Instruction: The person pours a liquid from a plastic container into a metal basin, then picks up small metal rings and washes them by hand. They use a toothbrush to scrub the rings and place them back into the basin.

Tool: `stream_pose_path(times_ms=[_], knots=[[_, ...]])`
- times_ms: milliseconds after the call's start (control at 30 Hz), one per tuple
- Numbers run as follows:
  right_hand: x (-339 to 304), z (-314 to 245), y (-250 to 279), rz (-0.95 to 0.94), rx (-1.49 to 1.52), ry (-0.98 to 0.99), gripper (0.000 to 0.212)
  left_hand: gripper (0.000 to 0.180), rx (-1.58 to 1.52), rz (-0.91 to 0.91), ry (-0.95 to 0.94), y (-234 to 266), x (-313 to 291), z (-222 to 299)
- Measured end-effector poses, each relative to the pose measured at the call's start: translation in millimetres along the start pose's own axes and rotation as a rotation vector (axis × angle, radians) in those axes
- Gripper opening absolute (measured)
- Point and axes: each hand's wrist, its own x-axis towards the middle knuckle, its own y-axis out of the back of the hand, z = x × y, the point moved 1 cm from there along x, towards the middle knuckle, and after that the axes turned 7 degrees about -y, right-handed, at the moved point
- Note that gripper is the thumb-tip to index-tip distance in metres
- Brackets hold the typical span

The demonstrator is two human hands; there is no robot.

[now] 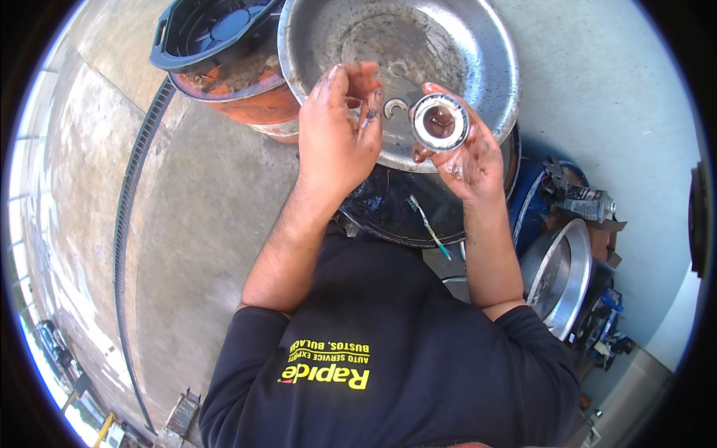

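Fingers of the right hand [476, 158] are clamped on a ring-shaped metal part [439, 142], held up over the near rim of the large metal basin [467, 41], its round opening facing up. Left of that part, the left hand [337, 123] is over the basin's left side with its smudged fingers curled; whether they meet the thumb I cannot tell. Between the hands, a C-shaped metal piece [388, 110] shows against the basin. A toothbrush [429, 226] lies nearer the person than the basin, and an orange drum [254, 112] stands to its left.
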Motion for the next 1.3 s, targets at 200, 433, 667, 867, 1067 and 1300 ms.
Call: stream_pose_path(times_ms=[200,433,667,867,1067,1300], knots=[[49.1,8.2,54.4,0.267,0.17,-0.188,0.043,0.023,0.313,-0.219,-0.182,-2.0,-18.5,-52.2],[156.0,7.2,107.7,0.614,-1.403,-0.127,0.044,0.022,0.301,-0.288,-0.213,6.6,-38.4,-53.9],[173.8,62.2,184.8,0.341,-2.183,-0.175,0.057,0.02,0.288,-0.108,-0.21,45.2,-42.6,-65.6],[172.0,42.8,178.8,0.62,-1.922,0.089,0.061,0.02,0.299,-0.066,-0.187,63.7,-49.6,-73.5],[167.5,63.9,190.3,0.245,-2.197,-0.059,0.061,0.021,0.274,-0.094,-0.151,58.7,-50.9,-71.2],[181.5,50.1,166.4,0.483,-2.02,0.186,0.058,0.021,0.26,-0.105,-0.112,66.5,-52.9,-70.3]])
